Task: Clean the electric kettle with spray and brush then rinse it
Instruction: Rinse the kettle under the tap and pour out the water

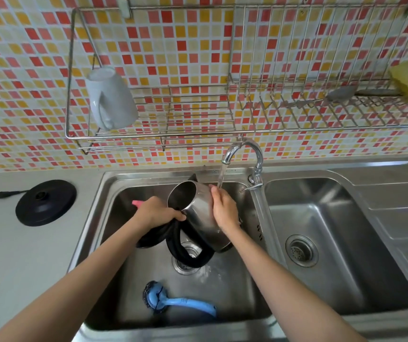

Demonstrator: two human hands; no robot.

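Note:
A steel electric kettle (198,213) with a black handle hangs tilted over the left sink basin (114,243), its open mouth facing up and left. My left hand (158,212) grips the black handle and lid. My right hand (224,209) lies flat against the kettle's steel side, fingertips under the water stream running from the tap (243,150). A blue-handled brush (173,301) with dark bristles lies on the basin floor at the front. Something pink (136,203) shows behind my left hand; the rest of it is hidden.
The kettle's black base (46,202) with its plug lies on the counter to the left. A second basin (333,243) is to the right. Above hangs a wire rack (198,114) holding a white mug (110,98) and a yellow brush (405,82).

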